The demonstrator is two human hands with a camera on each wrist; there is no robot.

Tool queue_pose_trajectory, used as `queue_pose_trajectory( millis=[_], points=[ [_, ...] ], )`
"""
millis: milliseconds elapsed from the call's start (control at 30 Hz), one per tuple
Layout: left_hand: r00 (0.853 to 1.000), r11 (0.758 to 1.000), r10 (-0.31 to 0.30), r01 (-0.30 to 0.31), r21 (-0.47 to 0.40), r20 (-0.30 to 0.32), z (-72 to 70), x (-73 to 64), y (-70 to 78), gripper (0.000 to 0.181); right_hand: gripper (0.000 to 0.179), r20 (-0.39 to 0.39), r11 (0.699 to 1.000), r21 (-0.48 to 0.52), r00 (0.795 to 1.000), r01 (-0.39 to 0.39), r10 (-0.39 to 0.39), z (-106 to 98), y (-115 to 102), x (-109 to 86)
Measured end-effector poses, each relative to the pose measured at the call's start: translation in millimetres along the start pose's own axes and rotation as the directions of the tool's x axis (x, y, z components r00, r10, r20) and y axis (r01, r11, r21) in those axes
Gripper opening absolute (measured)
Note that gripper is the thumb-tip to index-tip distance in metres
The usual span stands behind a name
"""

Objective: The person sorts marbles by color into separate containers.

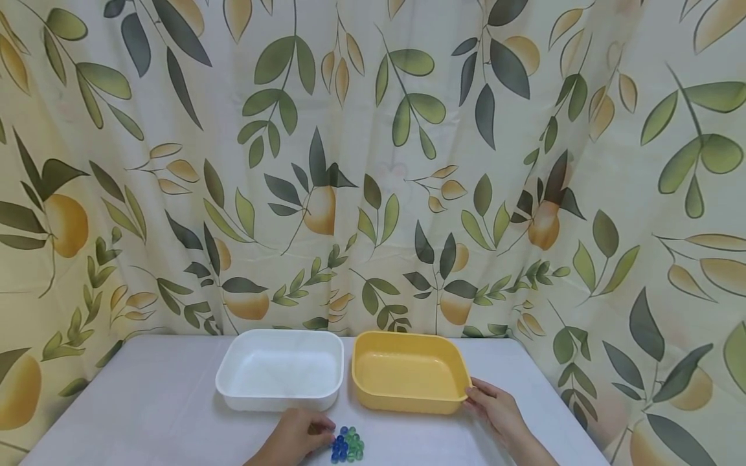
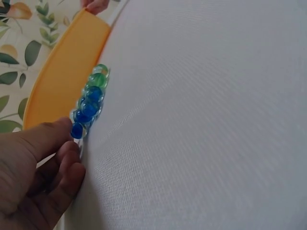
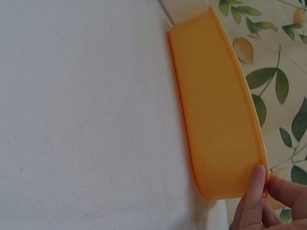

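A small cluster of blue and green glass marbles (image 1: 348, 444) lies on the white-covered table. Just left of them is my left hand (image 1: 296, 438), with its fingers bent. In the left wrist view, the thumb and index fingertips of that left hand (image 2: 41, 170) are right at the nearest blue marble (image 2: 78, 130); whether they pinch it cannot be told. My right hand (image 1: 495, 409) holds the front right corner of a yellow plastic basin (image 1: 410, 404). In the right wrist view, the right hand (image 3: 261, 206) pinches the basin's rim between thumb and fingers.
Left of the yellow basin stands a white basin (image 1: 280, 402) of similar size, a narrow gap between them. Both sit near the back edge of the table (image 1: 157, 401). Behind the table hangs a curtain (image 1: 373, 162) printed with leaves and fruit.
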State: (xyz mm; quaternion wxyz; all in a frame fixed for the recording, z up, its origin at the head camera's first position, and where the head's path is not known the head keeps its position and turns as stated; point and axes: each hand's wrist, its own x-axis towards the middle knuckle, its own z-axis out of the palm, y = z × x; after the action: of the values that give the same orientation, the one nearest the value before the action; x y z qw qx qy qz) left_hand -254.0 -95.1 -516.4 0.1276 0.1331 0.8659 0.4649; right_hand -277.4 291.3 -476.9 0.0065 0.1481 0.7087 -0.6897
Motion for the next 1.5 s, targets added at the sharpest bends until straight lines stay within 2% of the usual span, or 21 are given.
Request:
queue_pose_trajectory(
  millis=[300, 800, 1233, 1500],
  points=[
    [0.999, 0.999, -0.042, 0.042, 0.018, 0.012, 2.1, 1.4, 0.3, 0.006, 0.057, 0.004, 0.999, 0.052, 1.000, 0.002, -0.003, 0.9, 4.3, 1.2],
    [1.000, 0.998, 0.022, -0.023, 0.060, 0.010, -0.3, -1.0, 1.1, 0.004, 0.060, 0.005, 0.997, 0.075, 1.000, 0.002, -0.002, 0.8, 3.2, -0.2],
    [1.000, 1.000, -0.005, 0.006, 0.022, -0.016, -2.3, -5.6, 3.8, 0.004, 0.059, 0.012, 0.997, 0.080, 1.000, 0.000, -0.001, 0.5, 3.9, -0.2],
    [1.000, 0.999, 0.014, -0.014, -0.029, -0.024, -5.7, -7.5, 3.3, 0.006, 0.060, 0.016, 0.998, 0.063, 1.000, -0.018, 0.017, -0.2, 3.4, -0.5]
  ],
)
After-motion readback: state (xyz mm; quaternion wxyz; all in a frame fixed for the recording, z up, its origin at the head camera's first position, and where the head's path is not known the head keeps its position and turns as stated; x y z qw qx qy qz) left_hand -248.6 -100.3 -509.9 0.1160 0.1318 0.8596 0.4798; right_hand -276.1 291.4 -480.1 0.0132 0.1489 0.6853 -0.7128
